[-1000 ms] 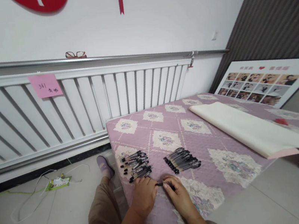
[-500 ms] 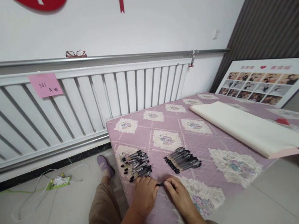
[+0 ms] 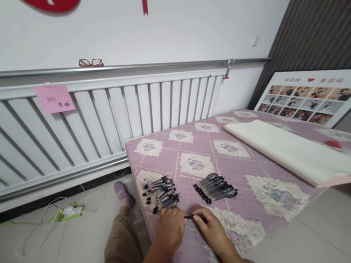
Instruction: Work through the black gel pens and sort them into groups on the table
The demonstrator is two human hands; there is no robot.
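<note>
Between my two hands is a dark pen, held level just above the patterned bed cover. My left hand is closed on one end of it, and my right hand pinches the other end. Most of the pen is hidden by fingers. Beyond my left hand lies a loose pile of black-and-clear pens, pointing slightly different ways. A neater row of similar pens rests past my right hand, side by side on the cover.
The purple floral bed cover spreads under everything, with a folded cream sheet at right. A white radiator stands behind, with red glasses above it. A power strip and cables lie on the floor at left.
The view has shifted very slightly. Both hands keep their grip on the pen, and the two groups of pens look the same.
</note>
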